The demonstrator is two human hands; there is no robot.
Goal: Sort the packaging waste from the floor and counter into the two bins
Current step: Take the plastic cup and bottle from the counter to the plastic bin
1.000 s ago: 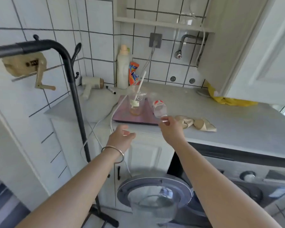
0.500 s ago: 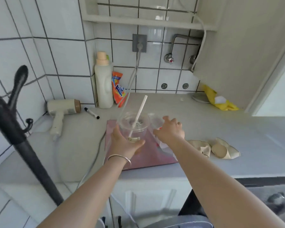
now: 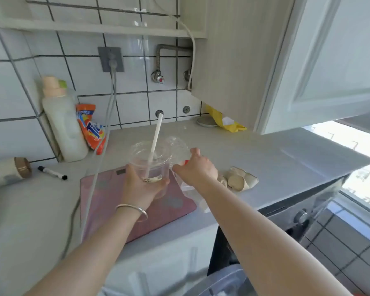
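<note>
My left hand (image 3: pixel 140 186) grips a clear plastic cup (image 3: pixel 151 160) with a domed lid and a white straw (image 3: pixel 155 139), held just above a pink mat (image 3: pixel 107 199) on the counter (image 3: pixel 254 159). My right hand (image 3: pixel 198 168) holds a clear plastic bottle (image 3: pixel 178 146) with a red-and-white label, right beside the cup. Crumpled brown paper cups (image 3: pixel 238 180) lie on the counter to the right of my right hand.
A white detergent bottle (image 3: pixel 62 122) and an orange detergent pouch (image 3: pixel 91 127) stand by the tiled wall. A black marker (image 3: pixel 52 173) and a hair dryer (image 3: pixel 6 171) lie at the left. A grey cable (image 3: pixel 100 150) hangs from the socket. Yellow bag (image 3: pixel 224 122) under the cabinet.
I have stepped closer to the counter. My left hand has closed round the cup and lifted it a little; my right hand has taken hold of the bottle.
</note>
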